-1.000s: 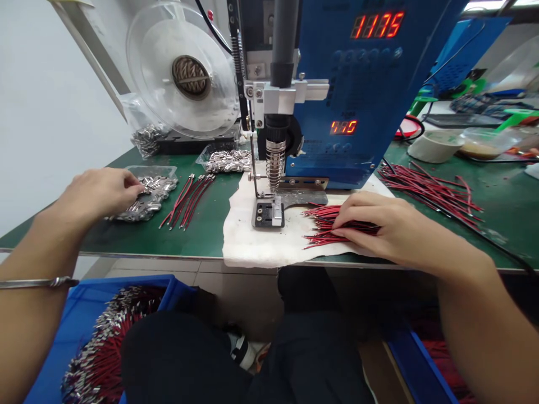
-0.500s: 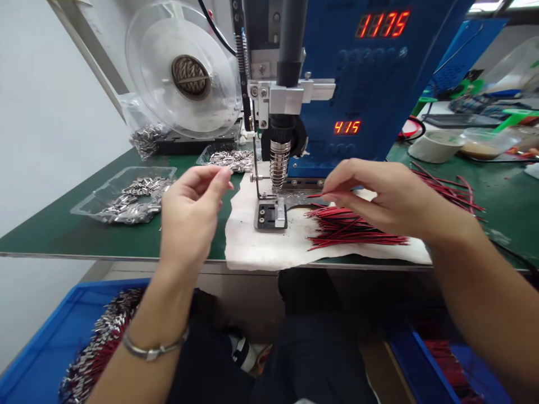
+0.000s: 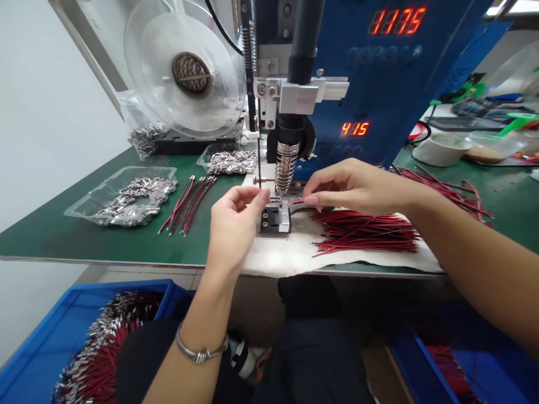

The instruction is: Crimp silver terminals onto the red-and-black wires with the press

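My left hand (image 3: 236, 224) is pinched at the left side of a small black-and-silver fixture (image 3: 275, 219); anything between its fingertips is too small to make out. From the right, my right hand (image 3: 349, 188) grips a red wire (image 3: 297, 202) between thumb and fingers, its end pointing at the fixture. Directly above the fixture hangs a soldering head (image 3: 287, 163) wrapped in a coil spring. Under my right hand, a pile of red and black wires (image 3: 370, 233) lies on a white cloth (image 3: 286, 261).
Behind stands a blue machine (image 3: 332, 56) with red digits. To the left are clear trays of metal parts (image 3: 138, 193) (image 3: 231, 160), several wires with metal ends (image 3: 189, 205) and a large reel (image 3: 143, 56). Blue bins (image 3: 54, 320) of wires sit below the green table (image 3: 105, 244).
My left hand has moved right to the fixture, uncovering the wires by the left tray. My right hand has brought the red wire left, closer to the fixture. The view has shifted slightly.
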The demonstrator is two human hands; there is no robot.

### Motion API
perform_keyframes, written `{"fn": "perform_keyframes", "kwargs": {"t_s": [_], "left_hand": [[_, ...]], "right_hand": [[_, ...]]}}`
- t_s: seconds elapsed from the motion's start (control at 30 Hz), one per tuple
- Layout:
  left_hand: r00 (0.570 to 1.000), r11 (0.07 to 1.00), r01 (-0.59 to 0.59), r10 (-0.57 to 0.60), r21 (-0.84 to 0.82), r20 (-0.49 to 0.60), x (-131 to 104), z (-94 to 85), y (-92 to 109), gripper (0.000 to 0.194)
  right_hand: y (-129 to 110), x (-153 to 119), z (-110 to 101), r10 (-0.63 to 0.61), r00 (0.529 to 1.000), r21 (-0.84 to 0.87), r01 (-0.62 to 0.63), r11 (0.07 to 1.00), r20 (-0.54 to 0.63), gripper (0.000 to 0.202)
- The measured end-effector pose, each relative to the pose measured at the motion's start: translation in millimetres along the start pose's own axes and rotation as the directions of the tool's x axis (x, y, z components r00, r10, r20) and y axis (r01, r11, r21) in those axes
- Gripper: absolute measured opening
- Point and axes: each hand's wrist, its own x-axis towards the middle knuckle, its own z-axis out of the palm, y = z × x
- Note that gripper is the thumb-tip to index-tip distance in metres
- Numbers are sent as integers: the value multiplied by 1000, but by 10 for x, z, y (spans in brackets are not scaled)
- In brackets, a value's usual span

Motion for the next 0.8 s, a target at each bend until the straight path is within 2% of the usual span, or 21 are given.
{"fn": "perform_keyframes", "kwargs": {"t_s": [0.1, 0.27, 0.43, 0.57, 0.8], "left_hand": [[999, 999, 20, -21, 29, 36, -33, -36, -4, 28], [999, 1000, 10, -11, 25, 32, -70, -41, 0, 29], [999, 1000, -4, 3, 18, 34, -70, -27, -5, 24], [1000, 1000, 2, -2, 22, 21, -69, -28, -3, 21], [1000, 999, -5, 4, 53, 18, -77, -48, -5, 21]], "right_hand": [[40, -4, 102, 20, 997, 19, -19, 1000, -80, 32], [28, 6, 202, 5, 989, -36, -10, 999, -146, 30], [-7, 28, 267, -84, 974, -111, 62, 992, -209, 24], [-20, 37, 303, -149, 964, -164, 113, 980, -221, 18], [-8, 20, 340, -176, 956, -234, 120, 965, -235, 16]]}}
